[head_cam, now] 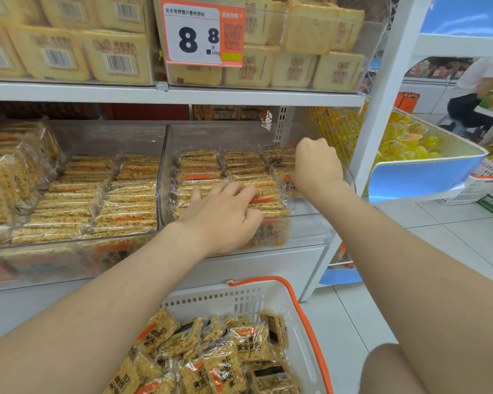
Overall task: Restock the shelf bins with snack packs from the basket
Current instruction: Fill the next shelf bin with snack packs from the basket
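Observation:
A clear shelf bin [308,231] on the middle shelf holds rows of wrapped rice-crisp snack packs [199,166]. My left hand [222,214] rests on top of the front packs, fingers spread and lightly bent. My right hand [316,163] reaches deeper into the bin's right end. Its fingers curl downward among the packs there and are hidden behind the back of the hand. Below, a white basket [239,297] with orange handles holds several more of the same snack packs [219,362].
A second clear bin [69,251] of similar packs stands to the left. A price tag [199,32] hangs on the shelf above. A blue tub of yellow jelly cups [404,143] is to the right, a person [478,92] beyond it. My knee [390,371] is beside the basket.

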